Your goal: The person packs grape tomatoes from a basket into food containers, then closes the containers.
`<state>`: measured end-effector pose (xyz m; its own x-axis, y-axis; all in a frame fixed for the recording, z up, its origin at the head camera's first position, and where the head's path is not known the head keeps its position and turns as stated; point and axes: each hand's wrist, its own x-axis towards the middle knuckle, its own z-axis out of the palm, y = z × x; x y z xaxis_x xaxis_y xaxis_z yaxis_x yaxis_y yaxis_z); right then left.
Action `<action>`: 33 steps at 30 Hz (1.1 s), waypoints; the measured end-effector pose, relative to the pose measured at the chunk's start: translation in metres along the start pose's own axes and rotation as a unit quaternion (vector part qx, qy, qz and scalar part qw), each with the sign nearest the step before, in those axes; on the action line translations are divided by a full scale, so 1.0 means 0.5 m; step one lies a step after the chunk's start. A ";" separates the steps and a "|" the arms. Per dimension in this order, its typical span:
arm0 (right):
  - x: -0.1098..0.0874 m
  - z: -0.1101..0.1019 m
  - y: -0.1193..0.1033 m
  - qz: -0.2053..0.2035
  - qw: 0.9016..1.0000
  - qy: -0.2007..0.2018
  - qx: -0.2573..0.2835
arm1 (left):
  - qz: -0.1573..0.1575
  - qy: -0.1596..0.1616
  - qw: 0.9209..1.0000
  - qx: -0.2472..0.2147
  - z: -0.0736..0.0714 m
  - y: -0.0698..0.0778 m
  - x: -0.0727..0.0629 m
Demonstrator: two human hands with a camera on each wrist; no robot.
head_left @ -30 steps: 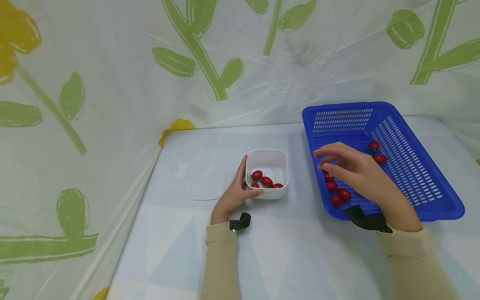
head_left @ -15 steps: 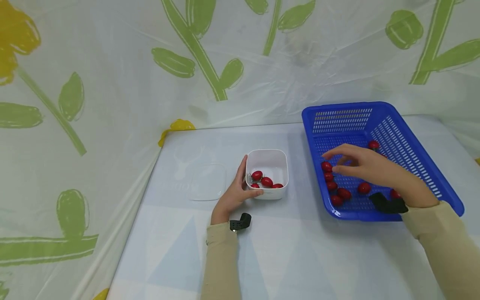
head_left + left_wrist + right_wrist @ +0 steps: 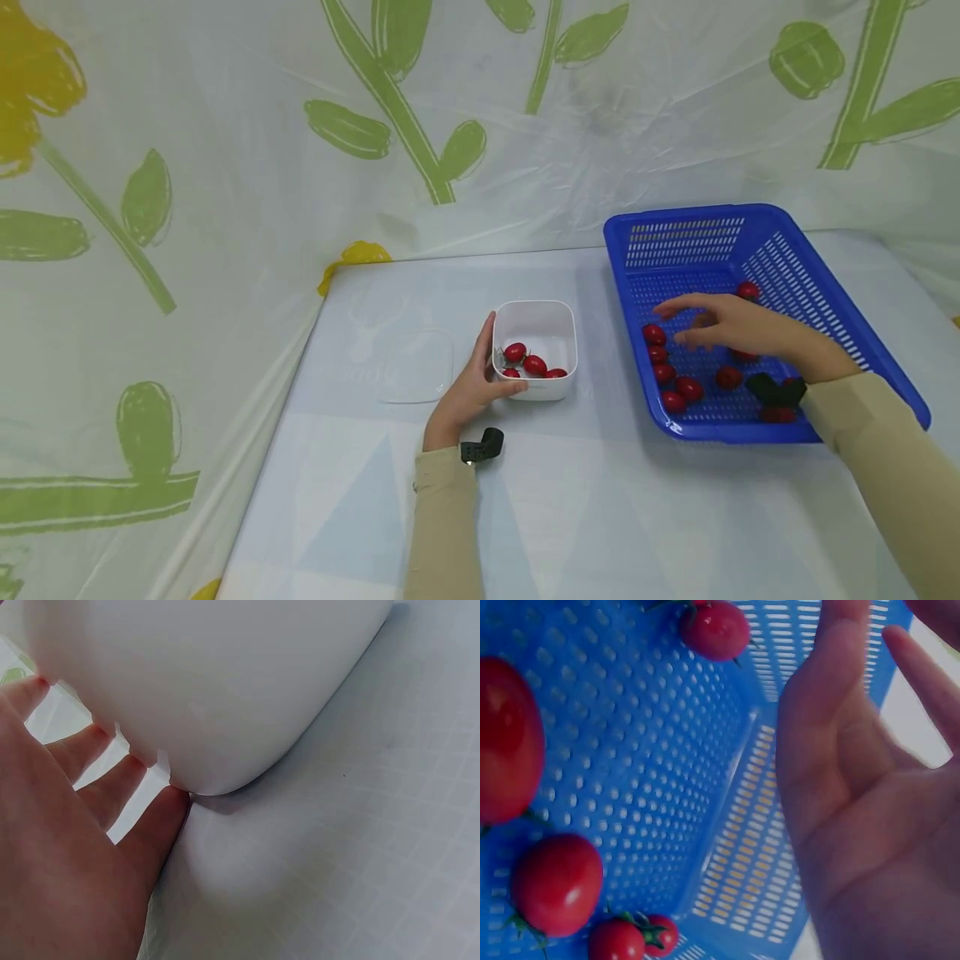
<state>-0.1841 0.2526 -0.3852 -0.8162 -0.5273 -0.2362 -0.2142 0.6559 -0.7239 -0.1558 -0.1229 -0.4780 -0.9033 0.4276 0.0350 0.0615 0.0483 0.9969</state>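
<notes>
My left hand [image 3: 467,396] holds a small white square container [image 3: 536,390] from its left side, thumb along the front and fingers at the left wall. Up close in the left wrist view, the fingertips meet the container's smooth wall [image 3: 210,697]. Several cherry tomatoes [image 3: 535,365] lie on the container's floor. My right hand [image 3: 738,325] hovers inside the blue perforated basket [image 3: 637,375], fingers loosely bent with nothing between them. Just left of its fingertips, cherry tomatoes [image 3: 654,335] line the basket's left side. More tomatoes [image 3: 557,885] show beneath it in the right wrist view.
A clear flat lid [image 3: 417,367] lies on the table left of the container. The pale patterned tablecloth [image 3: 585,500] reaches a leaf-printed curtain [image 3: 525,183] at the back and left. One tomato [image 3: 747,290] sits toward the basket's far right.
My right hand has shifted right from the basket's left rim to over its interior, uncovering more tomatoes. The left hand and the container have stayed in place.
</notes>
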 end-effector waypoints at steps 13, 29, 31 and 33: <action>0.031 -0.009 0.022 0.029 0.999 -0.033 -0.021 | 0.007 0.000 1.000 -0.003 0.005 0.029 -0.009; 0.070 -0.003 0.059 0.078 0.991 -0.110 -0.017 | -0.004 -0.005 1.000 0.002 0.007 0.028 -0.008; 0.075 -0.001 0.059 0.075 0.991 -0.111 -0.023 | -0.006 -0.004 1.000 -0.001 0.006 0.025 -0.006; 0.078 0.000 0.058 0.070 0.991 -0.108 -0.032 | -0.010 -0.002 1.000 -0.004 0.004 0.018 -0.004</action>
<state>-0.2222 0.2509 -0.4156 -0.7081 -0.5274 -0.4696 -0.1463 0.7601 -0.6331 -0.1526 -0.1214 -0.4693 -0.9030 0.4293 0.0142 0.0395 0.0501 0.9980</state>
